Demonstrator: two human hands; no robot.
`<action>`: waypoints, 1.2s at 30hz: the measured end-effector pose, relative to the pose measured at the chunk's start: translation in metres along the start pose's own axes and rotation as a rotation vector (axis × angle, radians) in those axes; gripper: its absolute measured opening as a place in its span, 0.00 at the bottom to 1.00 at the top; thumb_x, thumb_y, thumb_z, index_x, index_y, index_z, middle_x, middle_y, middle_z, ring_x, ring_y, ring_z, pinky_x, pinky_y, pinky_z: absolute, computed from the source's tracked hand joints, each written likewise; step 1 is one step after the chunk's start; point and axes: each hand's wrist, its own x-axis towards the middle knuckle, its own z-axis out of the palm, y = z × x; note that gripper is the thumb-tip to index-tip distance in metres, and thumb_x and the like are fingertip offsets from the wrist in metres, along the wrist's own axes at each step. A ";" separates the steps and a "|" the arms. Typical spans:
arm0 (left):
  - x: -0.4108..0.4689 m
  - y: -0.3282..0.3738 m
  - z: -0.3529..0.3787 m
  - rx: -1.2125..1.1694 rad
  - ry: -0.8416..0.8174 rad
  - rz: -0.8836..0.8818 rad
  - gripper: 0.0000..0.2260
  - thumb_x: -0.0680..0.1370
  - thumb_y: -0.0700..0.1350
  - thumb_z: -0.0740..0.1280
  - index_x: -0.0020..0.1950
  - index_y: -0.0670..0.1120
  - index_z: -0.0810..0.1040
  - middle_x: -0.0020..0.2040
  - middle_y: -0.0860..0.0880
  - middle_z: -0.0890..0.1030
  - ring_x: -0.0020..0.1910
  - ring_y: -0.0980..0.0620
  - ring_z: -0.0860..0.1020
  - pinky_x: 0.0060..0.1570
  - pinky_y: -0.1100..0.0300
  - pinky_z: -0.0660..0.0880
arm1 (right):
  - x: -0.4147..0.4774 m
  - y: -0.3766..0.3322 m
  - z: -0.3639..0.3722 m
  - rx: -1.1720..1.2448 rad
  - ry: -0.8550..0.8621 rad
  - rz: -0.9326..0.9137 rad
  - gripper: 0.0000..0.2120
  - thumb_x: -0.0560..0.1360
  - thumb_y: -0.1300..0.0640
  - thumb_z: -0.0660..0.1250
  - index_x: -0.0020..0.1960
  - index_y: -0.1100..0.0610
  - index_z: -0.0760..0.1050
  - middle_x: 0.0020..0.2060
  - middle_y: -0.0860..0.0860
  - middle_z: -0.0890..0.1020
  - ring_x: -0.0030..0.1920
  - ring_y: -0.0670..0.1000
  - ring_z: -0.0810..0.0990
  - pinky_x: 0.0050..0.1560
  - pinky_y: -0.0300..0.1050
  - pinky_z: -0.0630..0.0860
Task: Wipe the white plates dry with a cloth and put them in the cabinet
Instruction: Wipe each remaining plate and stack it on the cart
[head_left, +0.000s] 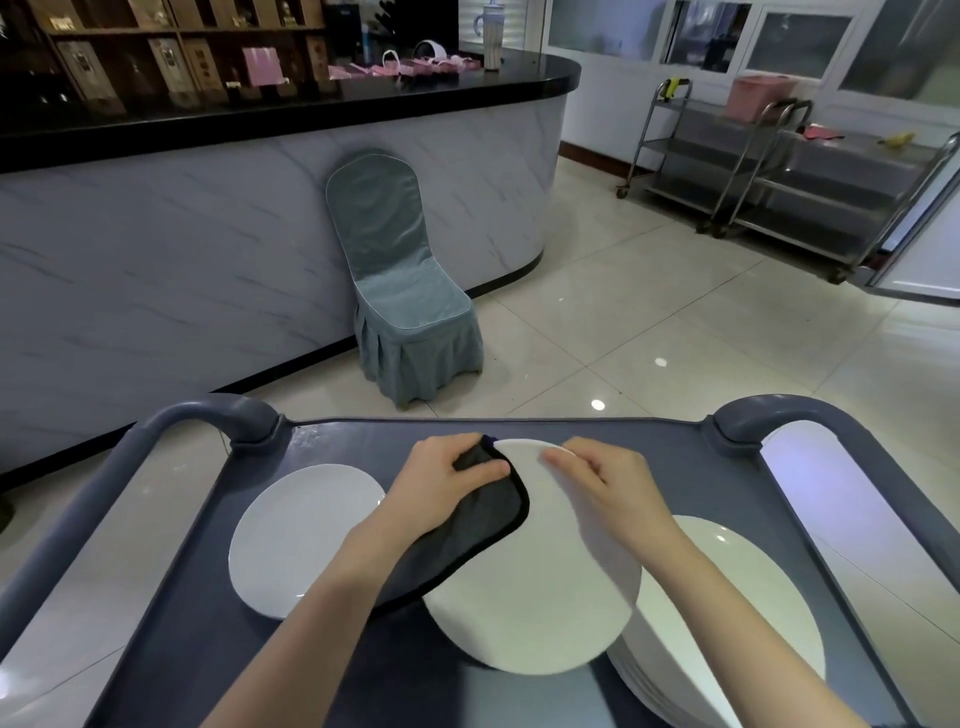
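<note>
Closest to the lens, both hands work one plate (540, 597). Left hand (447, 475) is curled tight on a dark cloth (467, 540), pressing it to the plate's far-left rim, and the cloth trails back under that wrist across the left of the plate face. Right hand (597, 478) sits just beside it, fingers hooked over the far rim, holding the plate steady. The plate is tilted with its near edge low; whether that edge touches the cart tray (363, 436) cannot be told. Bare white face lies right of the cloth hand and toward the body, so the wipe likely sweeps that way, with the left hand doing the work. Just left of the left forearm a single plate (296, 530) lies flat. Under the right forearm is a stack of plates (727, 597), partly covered by the held plate. Well beyond the fingertips stands a covered chair (405, 291). Far off to the right are steel trolleys (779, 171) and a metal-edged door (924, 234), possibly the cabinet, which would put it on the right hand's side.
</note>
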 end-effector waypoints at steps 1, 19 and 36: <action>0.001 0.001 0.001 -0.026 0.019 -0.007 0.05 0.76 0.51 0.72 0.41 0.52 0.81 0.36 0.52 0.82 0.36 0.60 0.75 0.39 0.65 0.71 | 0.001 0.000 -0.001 0.004 0.024 0.001 0.21 0.79 0.51 0.68 0.28 0.44 0.68 0.25 0.42 0.67 0.30 0.42 0.63 0.32 0.34 0.61; -0.001 -0.013 -0.002 -0.094 0.208 -0.072 0.06 0.76 0.49 0.72 0.40 0.52 0.81 0.36 0.56 0.83 0.38 0.58 0.79 0.42 0.61 0.74 | 0.014 0.002 -0.012 0.012 0.004 0.087 0.14 0.77 0.46 0.69 0.33 0.48 0.75 0.30 0.45 0.77 0.32 0.40 0.71 0.35 0.34 0.67; -0.002 -0.012 -0.015 -0.107 0.017 -0.076 0.03 0.77 0.50 0.72 0.43 0.56 0.82 0.38 0.58 0.84 0.38 0.63 0.79 0.39 0.70 0.74 | -0.001 0.003 0.004 0.022 0.051 0.057 0.23 0.80 0.52 0.67 0.31 0.54 0.62 0.25 0.44 0.63 0.29 0.44 0.61 0.30 0.37 0.59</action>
